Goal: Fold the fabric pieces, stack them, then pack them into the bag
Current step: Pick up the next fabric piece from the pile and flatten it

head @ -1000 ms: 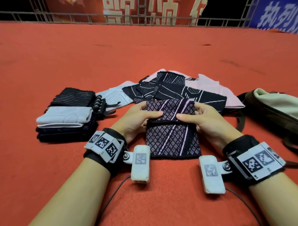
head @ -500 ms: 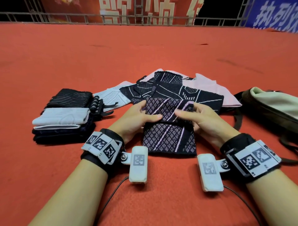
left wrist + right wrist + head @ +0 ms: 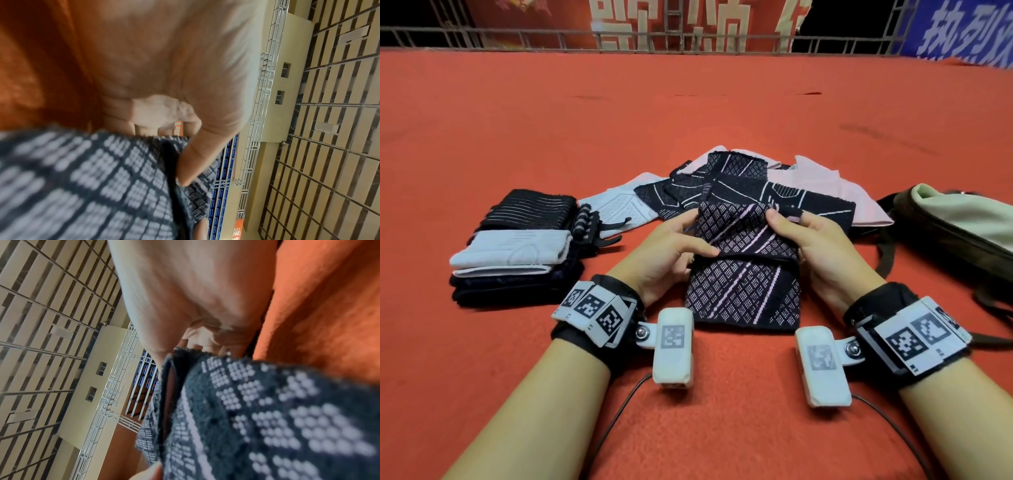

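A dark fabric piece with a pink diamond pattern lies on the red carpet in front of me, its far half folded toward me. My left hand pinches its left side, thumb on top. My right hand grips the right side, fingers curled over the raised far edge. The left wrist view shows my thumb pressed on the patterned fabric; in the right wrist view the fabric fills the lower right. A stack of folded pieces stands to the left. An olive bag lies at the right.
Several unfolded dark and pink pieces lie heaped just beyond my hands. A white piece lies between the heap and the stack. Red carpet stretches to a metal railing at the back.
Both hands have shifted their hold on the patterned piece, and the right hand has lifted the far edge up. The folded top layer now bunches higher between the hands.
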